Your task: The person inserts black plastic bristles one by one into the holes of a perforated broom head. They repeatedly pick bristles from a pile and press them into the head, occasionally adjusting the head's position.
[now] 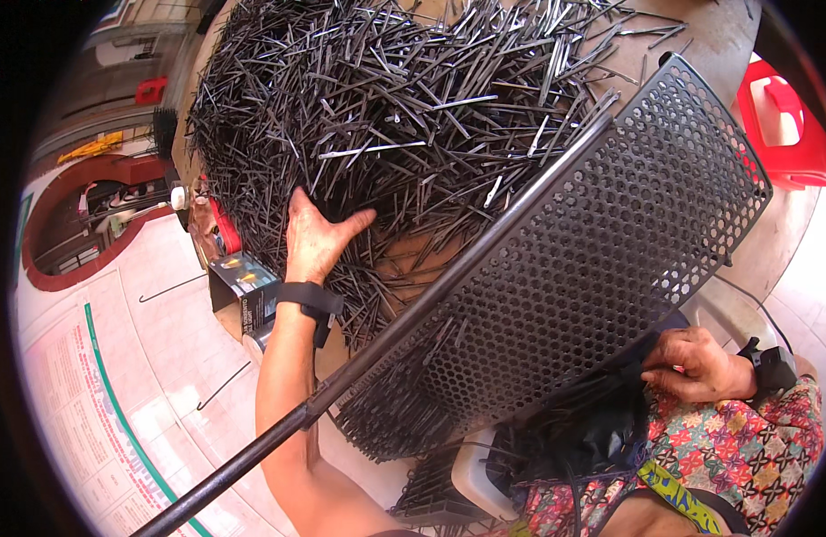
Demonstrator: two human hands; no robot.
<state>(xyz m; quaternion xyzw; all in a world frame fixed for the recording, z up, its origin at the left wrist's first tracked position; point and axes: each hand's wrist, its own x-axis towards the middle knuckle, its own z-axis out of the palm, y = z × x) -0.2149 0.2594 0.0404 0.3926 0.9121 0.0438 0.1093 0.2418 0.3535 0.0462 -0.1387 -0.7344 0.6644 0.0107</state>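
My left hand point(316, 234) reaches into a big heap of thin dark metal strips point(413, 116). Its thumb and forefinger are spread apart; the other fingertips are hidden among the strips. Beside it leans a black perforated metal panel point(592, 242) full of round holes, tilted across the table. A dense bundle of strips point(395, 407) sits at the panel's lower left end. My right hand point(695, 365) is closed near the panel's lower right edge, its fingers curled; whatever they hold, if anything, is hidden. Dark plastic or cloth point(583, 430) lies beside it on my lap.
A long dark metal bar point(278, 425) runs diagonally along the panel's upper edge. A small printed box point(243, 282) stands at the table's left edge, near a red object point(223, 228). A red plastic stool point(789, 134) is at the far right. Loose strips lie scattered at the back.
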